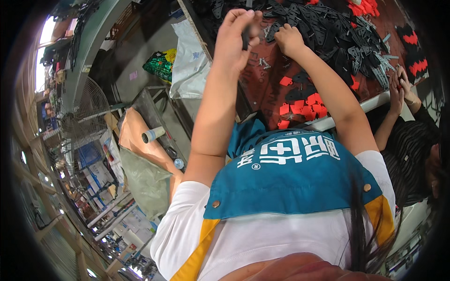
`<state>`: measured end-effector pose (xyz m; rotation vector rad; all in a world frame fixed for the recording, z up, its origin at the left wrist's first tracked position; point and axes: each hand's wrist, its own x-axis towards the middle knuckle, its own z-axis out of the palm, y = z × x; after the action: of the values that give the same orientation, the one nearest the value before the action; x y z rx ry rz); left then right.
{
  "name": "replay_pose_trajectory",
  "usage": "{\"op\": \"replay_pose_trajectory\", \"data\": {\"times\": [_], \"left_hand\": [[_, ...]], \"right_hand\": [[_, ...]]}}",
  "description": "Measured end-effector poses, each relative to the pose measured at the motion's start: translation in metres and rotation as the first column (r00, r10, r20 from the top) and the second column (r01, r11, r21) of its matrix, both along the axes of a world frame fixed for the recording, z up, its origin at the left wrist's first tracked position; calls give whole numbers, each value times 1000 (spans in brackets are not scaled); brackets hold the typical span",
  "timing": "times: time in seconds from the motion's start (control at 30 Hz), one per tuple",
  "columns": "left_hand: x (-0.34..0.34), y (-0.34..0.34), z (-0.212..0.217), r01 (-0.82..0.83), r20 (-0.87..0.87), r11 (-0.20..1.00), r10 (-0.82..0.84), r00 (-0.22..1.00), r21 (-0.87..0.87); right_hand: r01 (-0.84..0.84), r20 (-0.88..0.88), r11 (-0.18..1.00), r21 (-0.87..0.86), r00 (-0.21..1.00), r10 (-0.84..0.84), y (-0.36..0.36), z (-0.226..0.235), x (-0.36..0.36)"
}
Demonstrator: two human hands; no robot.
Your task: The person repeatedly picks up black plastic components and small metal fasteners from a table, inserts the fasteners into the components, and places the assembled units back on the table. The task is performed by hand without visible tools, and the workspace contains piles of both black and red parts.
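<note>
Head view: my left hand (pixel 231 42) over reddish-brown table (pixel 253 83), fingers curled round dark part (pixel 245 37), its outline blurred. My right hand (pixel 290 41) beside heap of black parts (pixel 328 40), grip narrow, fingertips bunched; cannot tell if anything sits between them. Metal pins (pixel 264 62) between my hands. Red tags (pixel 315 105) nearer my body. Co-worker's hands (pixel 399 91) at right.

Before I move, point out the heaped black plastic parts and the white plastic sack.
Heaped black plastic parts (pixel 323 36), head view: middle of the heap.
White plastic sack (pixel 188 65), head view: middle of its side.
</note>
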<state>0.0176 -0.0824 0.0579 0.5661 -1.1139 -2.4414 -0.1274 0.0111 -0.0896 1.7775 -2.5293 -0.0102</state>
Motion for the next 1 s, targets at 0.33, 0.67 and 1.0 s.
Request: {"op": "replay_pose_trajectory", "data": {"times": [0.33,0.67,1.0], "left_hand": [[15,13,-58,40,247,793,141,959,-608],[14,27,-61,135,251,530,152,956,-837],[15,29,-57,46,147,427,208,967,-903]], "right_hand": [[437,999,899,-34,2,37,25,43,0],[474,890,871,-127,-334,311,67,85,35],[435,964,900,24,-249,95,70,91,43]]}}
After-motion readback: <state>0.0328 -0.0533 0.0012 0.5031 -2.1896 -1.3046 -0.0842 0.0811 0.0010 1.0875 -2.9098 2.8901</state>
